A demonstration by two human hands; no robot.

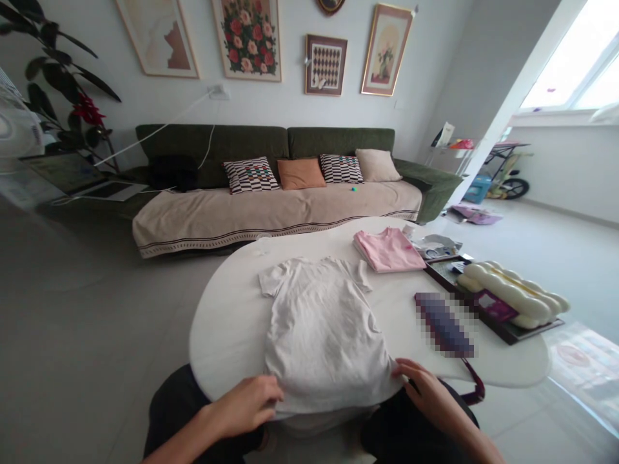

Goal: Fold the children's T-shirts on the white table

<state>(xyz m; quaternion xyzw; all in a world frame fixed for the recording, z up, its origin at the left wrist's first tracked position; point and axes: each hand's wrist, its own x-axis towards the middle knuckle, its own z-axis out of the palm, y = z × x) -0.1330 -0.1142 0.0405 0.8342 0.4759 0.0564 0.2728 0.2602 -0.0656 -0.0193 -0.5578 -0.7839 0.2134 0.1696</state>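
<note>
Pinching hem corners of white T-shirt (319,322) with left hand (251,403), right hand (425,385), fingers curled on cloth: likely for flattening. Spread at table (227,322) near edge, neck away. Folded pink shirt (389,250) parked far-right edge.

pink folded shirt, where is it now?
Head view: the folded pink shirt lies on the far right of the white table, beyond the spread white T-shirt and left of the dark tray.

Both bare forearms enter from the lower edge, angled forward. Left hand (251,405): palm down, fingers curled closed, knuckles uppermost. Right hand (425,386): palm down, fingers loosely bent, pointing inward toward the left; grip unclear. The hands lie well apart.
</note>
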